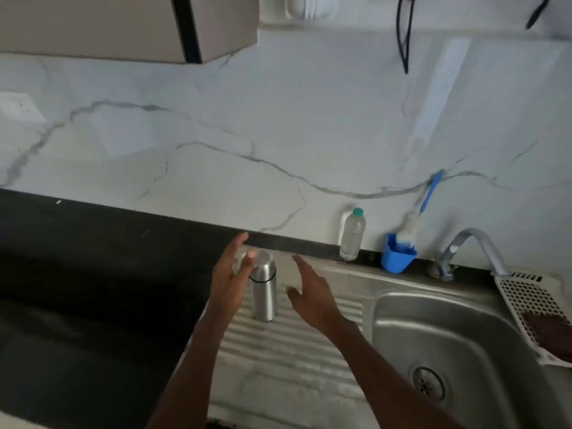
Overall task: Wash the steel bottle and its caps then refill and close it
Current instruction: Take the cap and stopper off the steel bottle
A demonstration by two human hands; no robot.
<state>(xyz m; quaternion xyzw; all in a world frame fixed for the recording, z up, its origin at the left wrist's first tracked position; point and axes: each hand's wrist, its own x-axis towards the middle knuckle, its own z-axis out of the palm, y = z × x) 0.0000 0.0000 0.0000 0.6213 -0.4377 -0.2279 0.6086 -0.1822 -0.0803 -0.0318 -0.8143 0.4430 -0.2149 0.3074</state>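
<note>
Capped steel bottle [263,289] stood upright on ribbed drainboard [278,345]; flanked by left hand [230,274] and right hand [312,297], fingers extended, nothing gripped.

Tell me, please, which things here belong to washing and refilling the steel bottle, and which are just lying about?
Job: steel bottle, tap, sink, bottle brush.
Lying about: plastic bottle, white basket, black cords.

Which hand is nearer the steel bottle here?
Left. The left hand is at the steel bottle, fingers by its cap. The right hand hovers open to the bottle's right, clearly apart from it.
</note>
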